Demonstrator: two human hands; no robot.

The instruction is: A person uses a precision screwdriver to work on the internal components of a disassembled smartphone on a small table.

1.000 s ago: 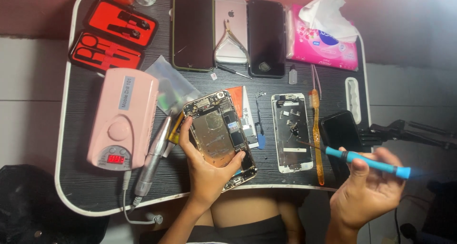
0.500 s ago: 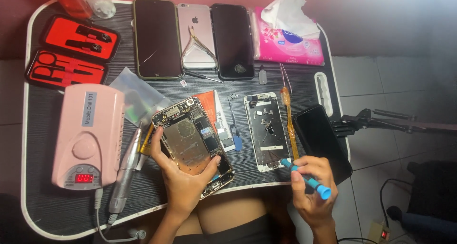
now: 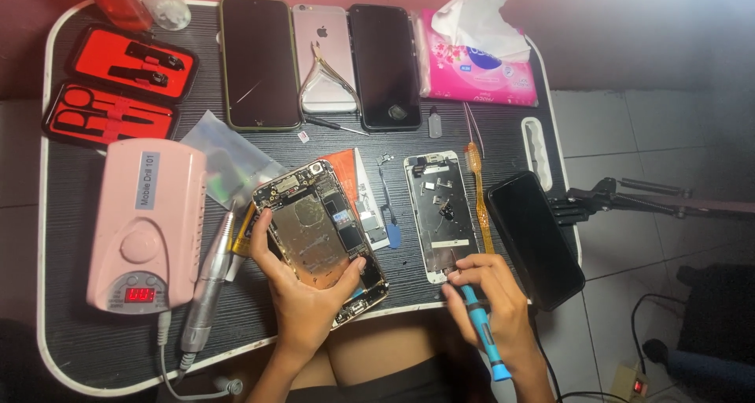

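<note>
The opened phone point(image 3: 321, 242) lies tilted near the front edge of the tabletop point(image 3: 71, 293), its lower corner reaching almost to the rim. The left hand point(image 3: 307, 293) cups it from below, its grip pinching the phone's two long sides between thumb and fingers. Just to its right, past a small blue pry tool point(image 3: 391, 228), the stripped phone frame point(image 3: 440, 214) lies flat, its lower end near the front rim. The right hand point(image 3: 491, 301) sits at that lower end, its grip pressed together around a blue screwdriver point(image 3: 481, 328) whose handle hangs out past the edge; the tip is hidden by the fingers. An orange toothbrush point(image 3: 476, 195) lies just beside the frame, and a black phone point(image 3: 535, 238) lies angled at the right rim, its corner overhanging. Left of the opened phone, a grey handpiece point(image 3: 208, 281) and a pink drill box point(image 3: 149, 226) crowd in close, with bare tabletop in front of them. Along the back edge stand three phones point(image 3: 326, 57), a red tool case point(image 3: 118, 88) and a pink tissue pack point(image 3: 480, 65).
</note>
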